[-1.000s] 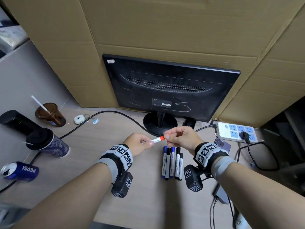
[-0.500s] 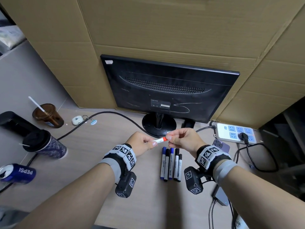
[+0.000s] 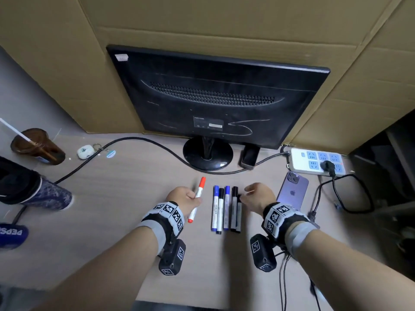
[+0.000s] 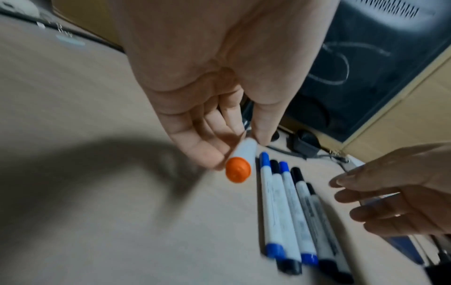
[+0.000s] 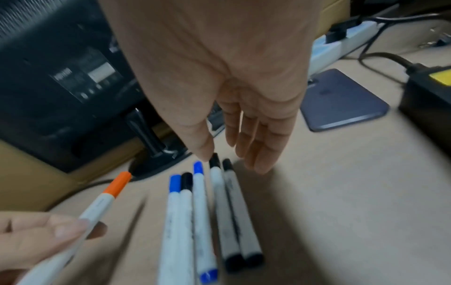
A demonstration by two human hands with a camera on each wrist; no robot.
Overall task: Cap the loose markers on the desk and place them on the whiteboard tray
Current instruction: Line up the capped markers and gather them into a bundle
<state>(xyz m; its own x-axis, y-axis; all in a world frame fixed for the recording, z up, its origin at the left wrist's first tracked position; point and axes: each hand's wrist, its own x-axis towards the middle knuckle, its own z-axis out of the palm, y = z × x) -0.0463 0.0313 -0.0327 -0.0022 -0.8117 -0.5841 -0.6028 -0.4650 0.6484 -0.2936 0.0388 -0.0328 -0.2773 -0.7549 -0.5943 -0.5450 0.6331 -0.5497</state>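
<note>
My left hand (image 3: 195,199) grips a white marker with an orange-red cap (image 3: 198,198) just left of a row of several capped blue and black markers (image 3: 224,209) lying side by side on the desk. The marker points cap-first toward the monitor; its orange end (image 4: 238,172) faces the left wrist camera. My right hand (image 3: 244,194) hovers open over the right end of the row, holding nothing. Its thumb tip (image 5: 205,156) is right at the cap of a black marker (image 5: 216,173); I cannot tell whether it touches. No whiteboard tray is in view.
A black monitor (image 3: 215,97) on a round stand (image 3: 207,153) backs onto cardboard. To the right lie a purple phone (image 3: 293,191), a power strip (image 3: 316,161) and cables. At the left are a brown cup (image 3: 38,147), a dark tumbler (image 3: 33,191) and a Pepsi can (image 3: 11,234).
Both hands held the orange-capped marker together above the row. The right hand has let go and dropped to the black markers; the left hand lowered the marker to the row's left.
</note>
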